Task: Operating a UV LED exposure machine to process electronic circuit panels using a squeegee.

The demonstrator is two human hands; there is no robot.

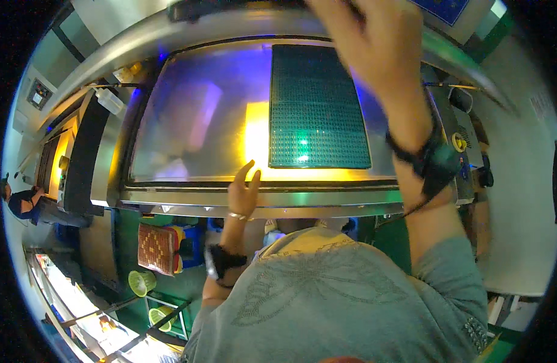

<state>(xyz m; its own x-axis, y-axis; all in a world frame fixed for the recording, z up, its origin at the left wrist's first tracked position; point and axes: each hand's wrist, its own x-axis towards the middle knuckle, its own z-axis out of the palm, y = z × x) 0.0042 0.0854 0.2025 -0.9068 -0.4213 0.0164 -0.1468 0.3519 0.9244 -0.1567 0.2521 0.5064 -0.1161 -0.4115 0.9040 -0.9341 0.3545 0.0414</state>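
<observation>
A dark green rectangular panel (pixel 318 109) with a fine grid of small marks lies flat on the right half of a shiny metal tabletop (pixel 187 115). My left hand (pixel 244 195) is at the table's front edge, just left of the panel's near corner. Its fingers are apart and hold nothing that I can see. High at the upper right, my right hand (pixel 384 51) is raised over the far right side of the panel. Its fingers are smeared and partly cut off by the picture's top, so their grip is hidden. Black straps are on both wrists.
A metal bar (pixel 139 42) arches across the table's far side. At left stand a white bottle (pixel 109 101) and another workstation, with a person (pixel 33 202) beside it. A stool with a checked cushion (pixel 156 248) and green baskets (pixel 142 282) are at lower left. Yellow tape (pixel 459 142) sits at right.
</observation>
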